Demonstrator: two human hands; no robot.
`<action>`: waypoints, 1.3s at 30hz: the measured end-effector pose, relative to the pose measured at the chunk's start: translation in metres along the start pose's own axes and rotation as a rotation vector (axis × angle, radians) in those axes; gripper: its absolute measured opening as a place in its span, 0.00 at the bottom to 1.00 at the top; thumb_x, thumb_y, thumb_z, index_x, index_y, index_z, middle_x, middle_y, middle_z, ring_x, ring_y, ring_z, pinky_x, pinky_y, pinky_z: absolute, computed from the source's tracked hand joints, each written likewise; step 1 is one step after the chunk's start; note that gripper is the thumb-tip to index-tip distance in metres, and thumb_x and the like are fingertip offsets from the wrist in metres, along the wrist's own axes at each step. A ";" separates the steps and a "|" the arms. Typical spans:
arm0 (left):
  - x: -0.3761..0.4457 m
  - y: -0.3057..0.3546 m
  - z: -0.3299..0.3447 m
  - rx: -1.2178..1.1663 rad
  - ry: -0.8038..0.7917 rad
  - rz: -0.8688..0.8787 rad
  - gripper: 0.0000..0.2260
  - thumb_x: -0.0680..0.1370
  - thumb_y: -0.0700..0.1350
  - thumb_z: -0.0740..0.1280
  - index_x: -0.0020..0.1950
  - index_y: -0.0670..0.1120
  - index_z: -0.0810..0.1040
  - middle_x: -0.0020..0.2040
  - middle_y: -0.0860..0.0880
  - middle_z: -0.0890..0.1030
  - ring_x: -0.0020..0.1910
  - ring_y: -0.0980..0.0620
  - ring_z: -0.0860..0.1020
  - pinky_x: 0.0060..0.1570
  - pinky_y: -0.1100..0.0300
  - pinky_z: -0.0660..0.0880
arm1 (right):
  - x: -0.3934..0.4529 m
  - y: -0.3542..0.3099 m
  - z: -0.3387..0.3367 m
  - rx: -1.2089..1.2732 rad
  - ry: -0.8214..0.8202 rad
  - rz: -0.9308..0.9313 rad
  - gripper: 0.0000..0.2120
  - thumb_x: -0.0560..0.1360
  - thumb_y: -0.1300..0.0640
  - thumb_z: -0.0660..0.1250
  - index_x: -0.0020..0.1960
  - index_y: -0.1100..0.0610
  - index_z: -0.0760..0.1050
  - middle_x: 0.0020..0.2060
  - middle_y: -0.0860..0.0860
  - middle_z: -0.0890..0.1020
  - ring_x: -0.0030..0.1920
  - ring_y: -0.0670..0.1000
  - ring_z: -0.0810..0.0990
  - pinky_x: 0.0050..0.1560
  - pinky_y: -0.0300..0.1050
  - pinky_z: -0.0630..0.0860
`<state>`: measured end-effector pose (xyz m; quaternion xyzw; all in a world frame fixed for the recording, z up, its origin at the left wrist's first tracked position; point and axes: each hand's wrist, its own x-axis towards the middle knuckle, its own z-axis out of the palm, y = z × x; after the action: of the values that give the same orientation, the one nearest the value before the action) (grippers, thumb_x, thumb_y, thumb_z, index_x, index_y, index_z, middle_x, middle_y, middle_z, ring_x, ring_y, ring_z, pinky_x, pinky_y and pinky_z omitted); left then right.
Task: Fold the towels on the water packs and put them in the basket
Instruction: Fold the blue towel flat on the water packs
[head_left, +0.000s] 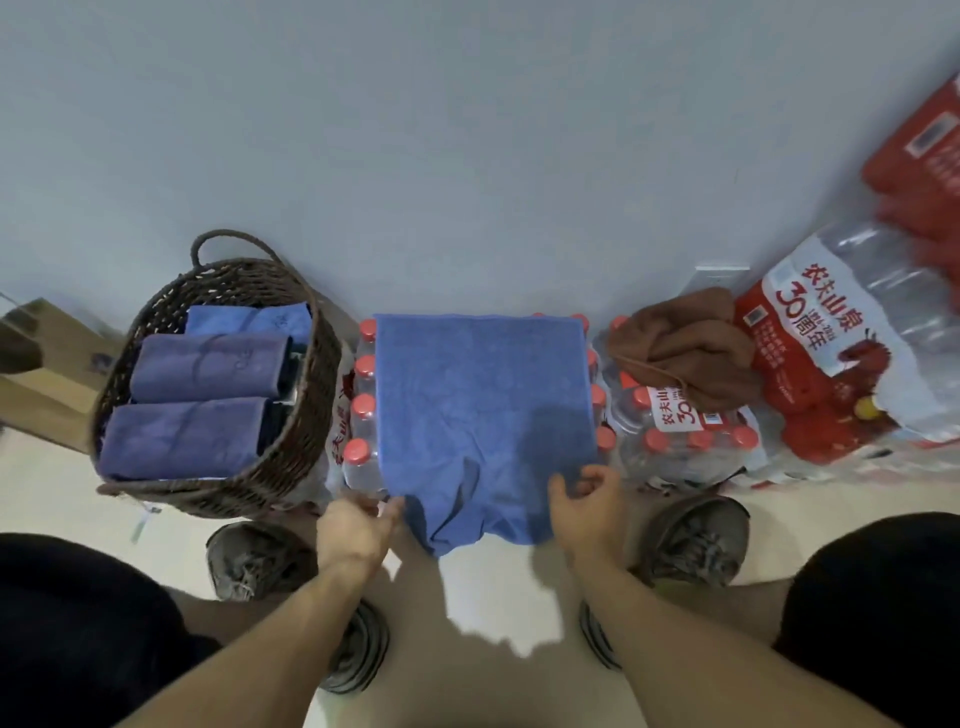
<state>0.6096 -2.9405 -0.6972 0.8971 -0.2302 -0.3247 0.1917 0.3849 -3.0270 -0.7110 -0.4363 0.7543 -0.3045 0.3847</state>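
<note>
Blue towel (480, 395) spread flat over the water pack (363, 410), giving us a folding surface | our left hand (353, 532) and right hand (587, 501) pinch its near hanging corners, ready to fold | wicker basket (311, 364) alongside, left, holds folded towels (208, 366)

A plain pale grey-blue wall (467, 130) fills the upper half of the view, bare and evenly lit, with a few faint marks on its right side. It meets a light cream floor (488, 608), smooth and glossy, on which hard-edged shadows fall against a bright patch, so the light seems to come from above and behind. At the far left, against the wall, stands what looks like a brown cardboard box (47, 358), its shape hard to make out at the picture's edge.
</note>
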 end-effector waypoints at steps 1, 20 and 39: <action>0.001 0.004 -0.001 -0.056 0.066 0.015 0.18 0.72 0.55 0.75 0.49 0.41 0.80 0.44 0.43 0.83 0.47 0.43 0.81 0.45 0.57 0.72 | 0.005 0.004 -0.001 0.014 -0.025 0.079 0.17 0.68 0.55 0.76 0.52 0.59 0.73 0.44 0.54 0.81 0.47 0.58 0.81 0.46 0.45 0.74; 0.006 0.037 0.002 -0.168 0.009 -0.089 0.18 0.80 0.50 0.63 0.60 0.36 0.74 0.58 0.36 0.79 0.57 0.36 0.77 0.55 0.50 0.74 | 0.018 0.007 0.000 0.039 -0.044 0.050 0.04 0.73 0.58 0.70 0.46 0.56 0.75 0.38 0.49 0.80 0.43 0.54 0.79 0.46 0.47 0.74; 0.027 0.102 -0.051 -0.676 -0.042 0.153 0.12 0.73 0.48 0.74 0.40 0.44 0.74 0.36 0.44 0.74 0.33 0.45 0.74 0.33 0.55 0.73 | 0.034 -0.071 -0.020 0.273 0.172 -0.026 0.14 0.70 0.50 0.77 0.39 0.57 0.74 0.31 0.45 0.76 0.31 0.43 0.74 0.37 0.37 0.70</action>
<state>0.6332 -3.0293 -0.6237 0.7560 -0.1802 -0.3857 0.4972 0.3872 -3.0855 -0.6554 -0.3620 0.7302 -0.4453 0.3707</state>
